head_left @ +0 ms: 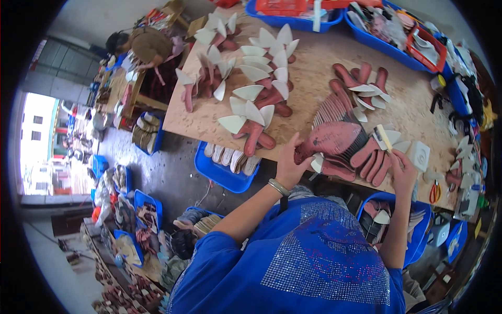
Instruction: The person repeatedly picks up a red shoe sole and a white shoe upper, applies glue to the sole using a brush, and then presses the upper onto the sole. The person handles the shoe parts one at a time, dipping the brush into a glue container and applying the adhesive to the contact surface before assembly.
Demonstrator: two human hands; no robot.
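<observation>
Nearby, orange-handled pliers (pixel 435 184), pink soles (pixel 333 137).

Shirt (pixel 225 277): bright blue.
Chest panel (pixel 324 267): silvery dots in close rows, interspersed with reddish-purple ones.
Shirt's left edge: a border of pale dots.
Sleeves (pixel 217 254): short, plain blue.
Left hand (pixel 293 163): dull metallic bangle (pixel 278 187), smooth and rounded, encircling the wrist.

Seeing a wide wooden counter (pixel 314 57) standing above a dark grey, slightly shining floor (pixel 172 178). Looking left toward a bright opening (pixel 39 110), letting in strong daylight and showing a pale building outside. Noticing also, at upper left, a pale wall (pixel 99 15) rising behind a smaller wooden counter (pixel 150 101).
</observation>
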